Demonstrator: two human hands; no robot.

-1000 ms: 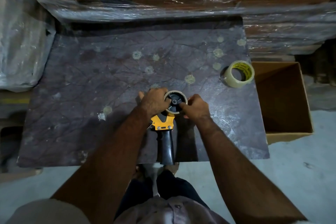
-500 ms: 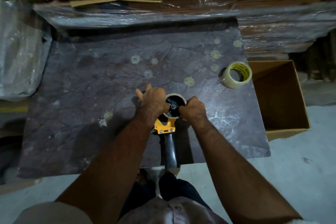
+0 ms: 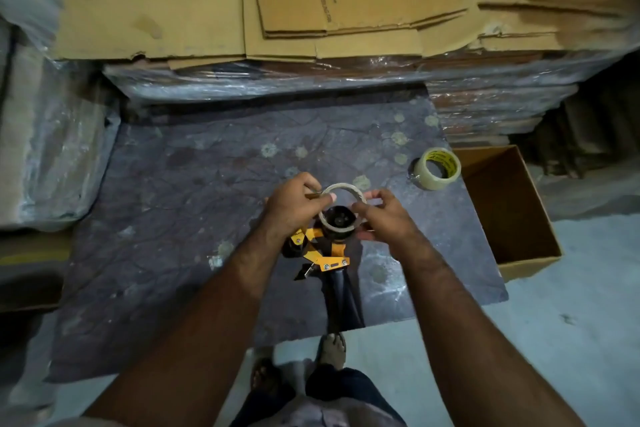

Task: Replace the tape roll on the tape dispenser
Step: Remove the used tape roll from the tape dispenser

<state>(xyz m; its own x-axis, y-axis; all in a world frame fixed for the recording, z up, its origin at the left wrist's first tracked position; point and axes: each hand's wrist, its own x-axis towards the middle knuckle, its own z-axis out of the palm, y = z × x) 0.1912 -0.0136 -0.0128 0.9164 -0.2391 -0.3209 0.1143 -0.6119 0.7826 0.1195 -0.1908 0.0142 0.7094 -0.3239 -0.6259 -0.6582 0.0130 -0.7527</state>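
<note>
Gripping empty core, left hand, right hand

Two hands are showing, one tape dispenser, one empty tape core, one full tape roll, one open box.

Both hands, left hand and right hand, have lifted the empty ring up off the black wheel.

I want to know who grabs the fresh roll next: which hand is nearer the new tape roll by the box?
Right. The right hand is closer to the new tape roll; the left hand is farther off.
</note>
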